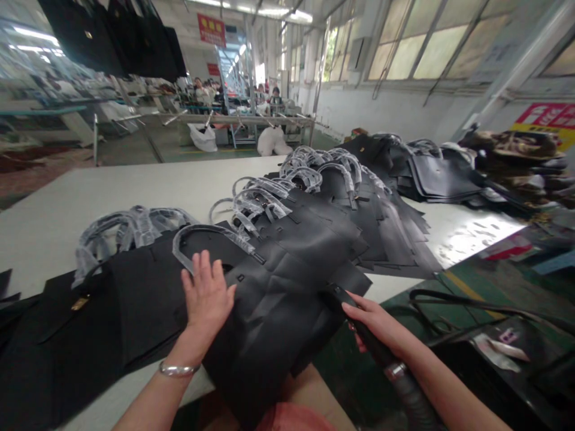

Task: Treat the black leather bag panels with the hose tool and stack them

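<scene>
Standing across the near view, a white table carries heaps of black bags, its pale top showing at the far left and in a bright glare patch at right. Long workshop behind: tube lights overhead, tall windows in the right wall, a metal rail, people seated at work in the distance, green floor. Black bags hang at upper left. Writing: a red sign bears yellowish characters, too blurred to read; a red-and-yellow poster at right is likewise illegible. Bag in work: black bag panel, smooth, dull sheen, softly creased, lying at the near table edge and drooping over it; a small slot shows near its top, beside a looped handle in clear plastic wrap. Hands well apart. Left hand palm down over the panel's left part, fingers extended, holding nothing; silver bangle on the wrist. Right hand wrapped around a black hand tool with a ribbed hose, its head at the panel's right side; contact cannot be told.
</scene>
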{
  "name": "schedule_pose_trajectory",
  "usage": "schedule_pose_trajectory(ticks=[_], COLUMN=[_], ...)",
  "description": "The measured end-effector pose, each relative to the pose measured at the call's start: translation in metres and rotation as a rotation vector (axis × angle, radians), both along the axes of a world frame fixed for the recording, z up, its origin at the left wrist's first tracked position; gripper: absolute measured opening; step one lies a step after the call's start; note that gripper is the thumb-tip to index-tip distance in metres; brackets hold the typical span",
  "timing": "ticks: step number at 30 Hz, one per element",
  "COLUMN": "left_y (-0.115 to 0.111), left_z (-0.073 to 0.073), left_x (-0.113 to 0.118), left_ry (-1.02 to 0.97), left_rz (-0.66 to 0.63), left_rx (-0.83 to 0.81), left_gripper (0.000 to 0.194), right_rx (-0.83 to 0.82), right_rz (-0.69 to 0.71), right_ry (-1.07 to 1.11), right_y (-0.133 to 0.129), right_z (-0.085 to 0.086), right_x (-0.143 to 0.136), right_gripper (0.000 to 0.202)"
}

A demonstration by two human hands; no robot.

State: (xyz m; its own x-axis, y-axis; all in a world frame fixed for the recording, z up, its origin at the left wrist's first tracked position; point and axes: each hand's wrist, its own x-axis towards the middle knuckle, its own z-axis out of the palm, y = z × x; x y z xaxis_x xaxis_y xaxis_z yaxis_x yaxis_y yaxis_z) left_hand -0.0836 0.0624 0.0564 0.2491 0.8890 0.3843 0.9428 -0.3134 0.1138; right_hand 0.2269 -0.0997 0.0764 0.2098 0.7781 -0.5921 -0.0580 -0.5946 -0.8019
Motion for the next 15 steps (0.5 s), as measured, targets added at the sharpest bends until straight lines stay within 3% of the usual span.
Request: schedule_pose_trajectory(ticks=[2,4,6,10,15], left_y=[-0.013,-0.026,-0.035,-0.042,-0.043], left_z=[-0.006,-0.022,-0.042,-0.065,-0.063], left_x=[0.03,0.058,0.078,0.087,0.08], left_ry=[-0.009,-0.001,0.026,0.034,-0.005], left_rz=[-0.247,-0.538,-0.705,-0.773,-0.763], left_rx=[-0.027,-0.151,-0.231,-0.258,-0.269], left_gripper=[0.048,0.052,0.057,0.053,0.05], right_rx=[-0.027,-0.038,-0.042,-0.014,-0.017], right_rz=[0.001,-0.007,-0.013,0.003,0.016], right_ry=[0.017,0.026,0.035,0.05,0.006], right_y=[0.0,-0.001,-0.001,0.01,0.011], right_z=[0.002,0.003,0.002,0.0,0.001], right_x=[-0.001,-0.002,-0.003,-0.005,0.0], right_gripper=[0.06,0.06,0.06,0.06,0.062])
